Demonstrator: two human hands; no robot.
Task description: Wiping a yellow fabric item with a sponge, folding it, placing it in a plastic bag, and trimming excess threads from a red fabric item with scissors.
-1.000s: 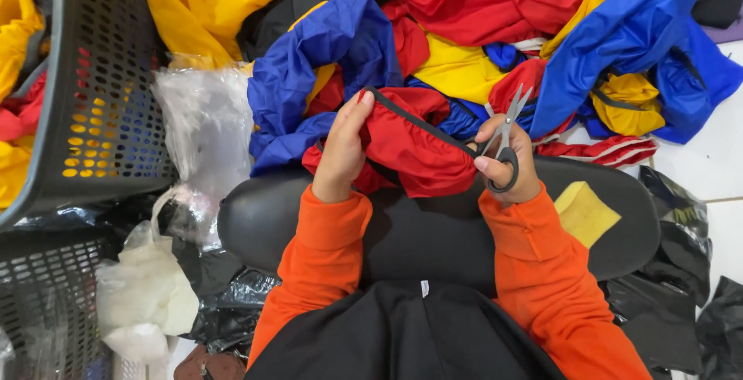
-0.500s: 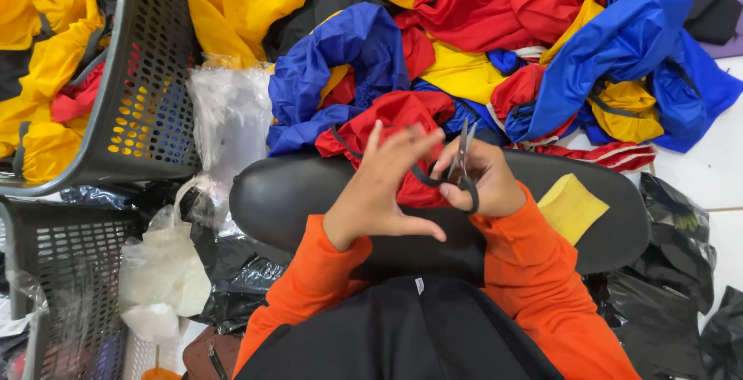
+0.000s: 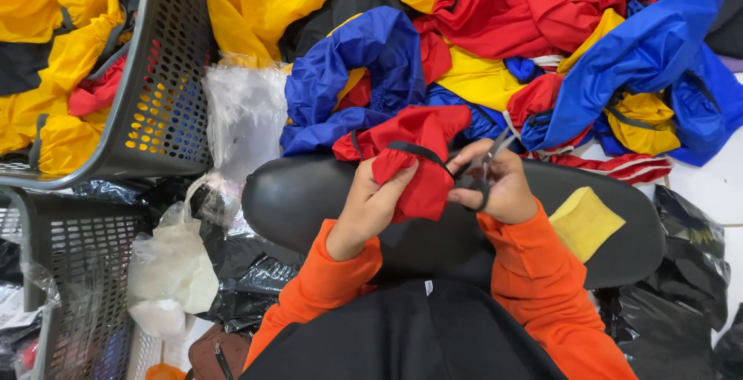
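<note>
My left hand (image 3: 370, 203) grips a bunched red fabric piece (image 3: 409, 155) with a black strap edge, held over a black padded seat (image 3: 309, 194). Right beside it, my right hand (image 3: 499, 186) holds a pair of scissors (image 3: 486, 162), the blades pointing up and away near the red fabric's black strap. Both arms wear orange sleeves. The two hands are close together at the middle of the seat.
A heap of blue, red and yellow garments (image 3: 542, 55) lies beyond the seat. A grey perforated basket (image 3: 162, 94) with yellow garments stands at the left, another grey basket (image 3: 70, 272) below it. Clear plastic bags (image 3: 244, 117), black bags (image 3: 681, 302), a yellow pad (image 3: 587, 221).
My left hand has moved from spread open beside the cloth to closing on the bunched red fabric. The red piece is gathered up between my hands. The view has shifted slightly right.
</note>
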